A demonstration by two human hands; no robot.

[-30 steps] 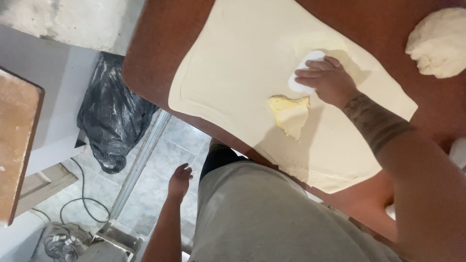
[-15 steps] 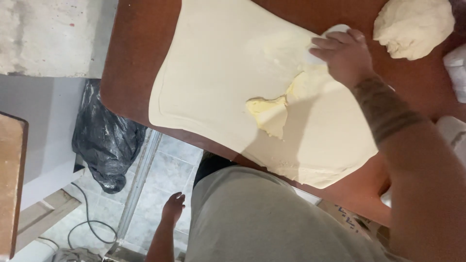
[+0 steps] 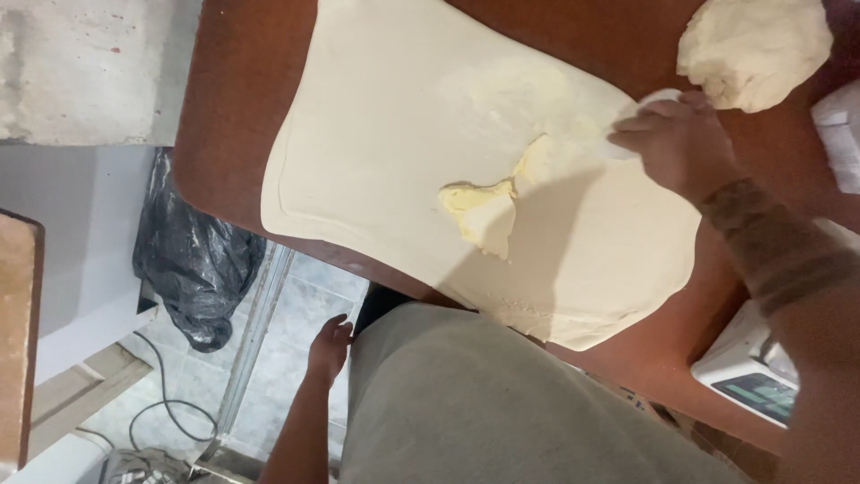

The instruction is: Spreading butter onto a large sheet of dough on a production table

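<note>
A large, thin sheet of pale dough [image 3: 403, 134] lies spread on a reddish-brown table [image 3: 233, 116]. A yellow lump of butter [image 3: 479, 211] sits near its middle, with a smeared streak running toward my right hand [image 3: 676, 143]. That hand rests at the sheet's right edge, fingers closed on a small white scraper [image 3: 649, 100] pressed against the dough. My left hand [image 3: 330, 345] hangs below the table edge beside my body, fingers loosely apart and holding nothing.
A round ball of dough [image 3: 752, 49] lies on the table just beyond my right hand. A white scale [image 3: 752, 367] stands at the table's right edge. On the tiled floor sit a black plastic bag [image 3: 193, 269] and cables [image 3: 152, 421].
My right hand has slid with the scraper across the sheet toward its far right edge, dragging a streak of butter. The left hand stays hanging at my side.
</note>
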